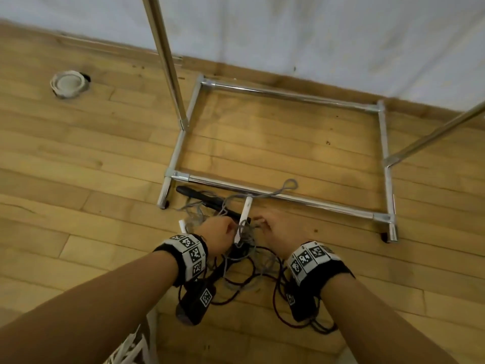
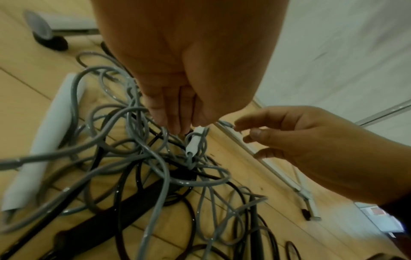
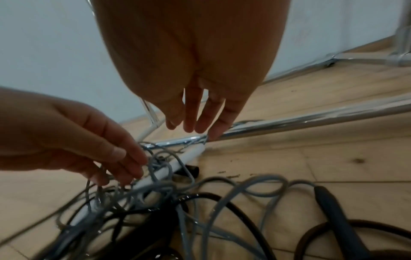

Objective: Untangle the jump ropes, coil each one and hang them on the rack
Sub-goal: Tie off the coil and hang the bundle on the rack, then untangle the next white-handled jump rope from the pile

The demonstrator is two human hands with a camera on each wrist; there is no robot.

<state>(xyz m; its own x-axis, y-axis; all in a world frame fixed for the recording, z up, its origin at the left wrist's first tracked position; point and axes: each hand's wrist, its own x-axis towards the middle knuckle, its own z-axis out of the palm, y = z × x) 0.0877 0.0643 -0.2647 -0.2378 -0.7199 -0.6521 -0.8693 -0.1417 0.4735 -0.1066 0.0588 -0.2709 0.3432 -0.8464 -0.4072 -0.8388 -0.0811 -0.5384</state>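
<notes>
Our left hand (image 2: 177, 98) pinching glossy grey rope (image 2: 155, 168), right hand (image 3: 195, 98) fingers straight at slim white handle (image 3: 177, 165), dark rope (image 3: 233, 209) tangled, chrome tubular rack (image 1: 288, 198)

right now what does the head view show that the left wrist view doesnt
Only the head view shows the whole rack base as a rectangle of chrome bars, its upright pole, a round white fitting in the floor and both marker wristbands. Only the left wrist view shows the left hand close up, fingers down in the grey rope beside the white handle. Both show the right hand, the grey and dark rope tangle, and wooden floor.
</notes>
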